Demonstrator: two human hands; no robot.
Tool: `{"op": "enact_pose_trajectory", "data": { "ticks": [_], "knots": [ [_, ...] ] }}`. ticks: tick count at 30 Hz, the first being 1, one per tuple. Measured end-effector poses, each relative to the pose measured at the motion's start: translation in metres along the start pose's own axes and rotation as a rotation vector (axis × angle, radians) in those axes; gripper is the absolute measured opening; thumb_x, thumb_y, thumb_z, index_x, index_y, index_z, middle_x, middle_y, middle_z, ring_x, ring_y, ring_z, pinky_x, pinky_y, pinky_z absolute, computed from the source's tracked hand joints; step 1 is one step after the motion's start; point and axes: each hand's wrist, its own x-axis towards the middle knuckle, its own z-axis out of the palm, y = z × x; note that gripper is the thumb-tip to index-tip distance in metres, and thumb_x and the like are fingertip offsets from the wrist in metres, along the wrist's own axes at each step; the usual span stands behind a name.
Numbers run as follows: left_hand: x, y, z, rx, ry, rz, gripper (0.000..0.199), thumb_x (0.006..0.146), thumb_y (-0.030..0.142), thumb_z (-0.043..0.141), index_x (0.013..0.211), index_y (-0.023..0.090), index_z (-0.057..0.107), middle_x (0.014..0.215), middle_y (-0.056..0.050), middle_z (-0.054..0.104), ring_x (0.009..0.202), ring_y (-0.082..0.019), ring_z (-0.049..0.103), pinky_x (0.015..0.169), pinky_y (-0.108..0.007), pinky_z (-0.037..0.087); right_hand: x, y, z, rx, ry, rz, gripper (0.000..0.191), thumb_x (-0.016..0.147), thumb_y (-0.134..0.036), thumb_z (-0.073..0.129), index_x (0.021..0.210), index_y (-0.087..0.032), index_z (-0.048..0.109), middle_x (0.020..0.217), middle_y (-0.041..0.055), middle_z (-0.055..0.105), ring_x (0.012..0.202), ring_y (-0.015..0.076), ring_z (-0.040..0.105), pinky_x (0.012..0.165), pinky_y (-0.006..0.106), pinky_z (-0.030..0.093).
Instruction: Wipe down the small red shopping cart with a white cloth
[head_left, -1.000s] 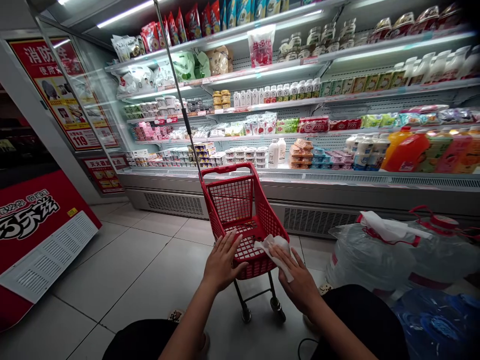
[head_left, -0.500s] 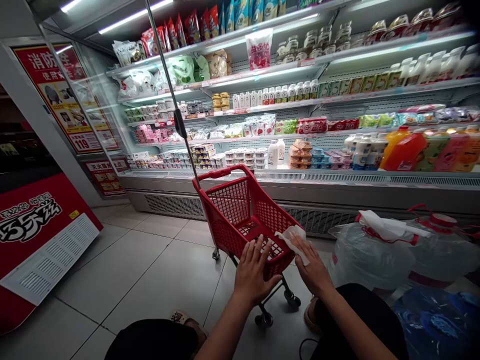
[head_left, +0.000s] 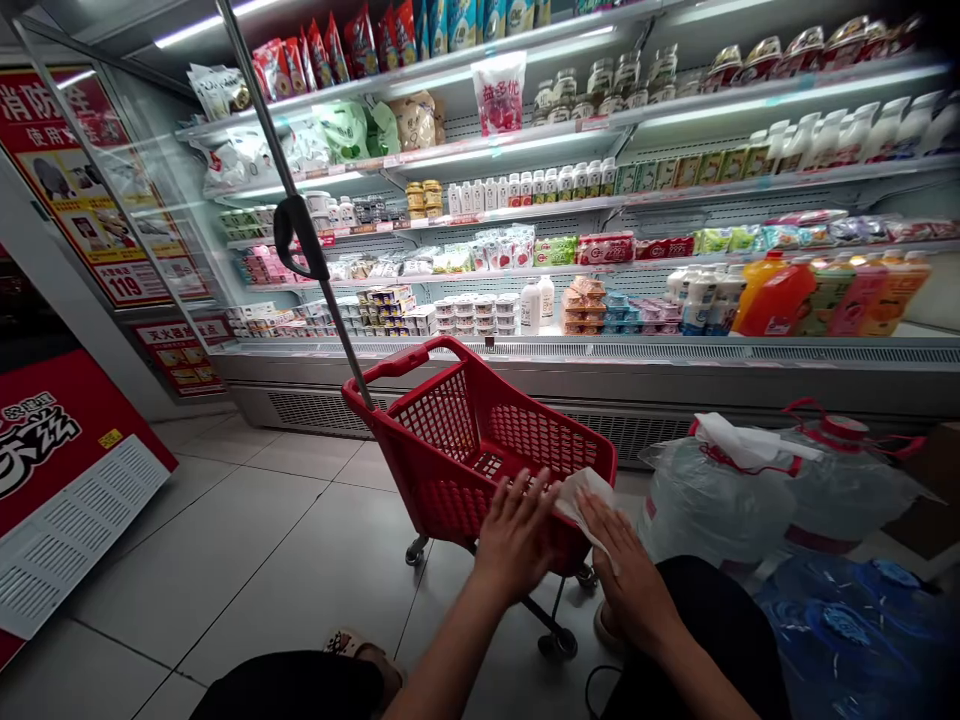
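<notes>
Head view: the red shopping cart [head_left: 446, 490] stands in the centre of the frame, its handle [head_left: 397, 363] toward centre left and its narrow front end near the 2 hands. Judging progress from this view, the white tissue [head_left: 589, 490] is at work on that front end, against the rim at its right corner; no hand is at the handle, and how much of the cart's surface has been gone over, or is left, cannot be told. The right hand [head_left: 637, 580], right of centre in the lower half, holds the tissue under its fingers, which are nearly straight and close together, laid flat rather than curled; its thumb is hidden, so I cannot tell whether it pinches. The left hand [head_left: 510, 545], just left of it, has its fingers spread and lightly bent beside the cart's front corner; it holds nothing visible, and whether the palm touches the plastic is unclear. A metal pole [head_left: 259, 105] with a black grip [head_left: 306, 237] runs from the upper left down to the handle end. Wrapped water bottles [head_left: 716, 505] sit at right, blue bottles [head_left: 847, 630] at lower right, and chilled shelves [head_left: 675, 350] stretch behind.
</notes>
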Motion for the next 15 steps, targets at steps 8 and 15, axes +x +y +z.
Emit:
{"op": "enact_pose_trajectory", "data": {
  "ticks": [8, 15],
  "knots": [
    [-0.016, -0.058, -0.017, 0.073, 0.016, -0.215, 0.099, 0.089, 0.034, 0.07, 0.168, 0.032, 0.01, 0.176, -0.005, 0.006, 0.162, -0.033, 0.012, 0.131, -0.058, 0.011, 0.001, 0.037, 0.009, -0.022, 0.076, 0.159, 0.063, 0.107, -0.034, 0.029, 0.168, -0.037, 0.009, 0.173, -0.0015, 0.023, 0.157, 0.0268, 0.029, 0.123, 0.055, 0.037],
    [-0.013, -0.029, -0.007, 0.087, 0.051, -0.26, 0.113, 0.078, 0.023, 0.072, 0.169, 0.026, 0.005, 0.176, -0.007, -0.003, 0.161, -0.037, 0.011, 0.13, -0.056, 0.018, 0.016, -0.012, 0.01, -0.068, 0.083, 0.052, 0.068, 0.106, -0.03, 0.028, 0.169, -0.03, 0.001, 0.171, 0.0035, 0.029, 0.155, 0.0275, 0.033, 0.127, 0.058, 0.026]
  ]
}}
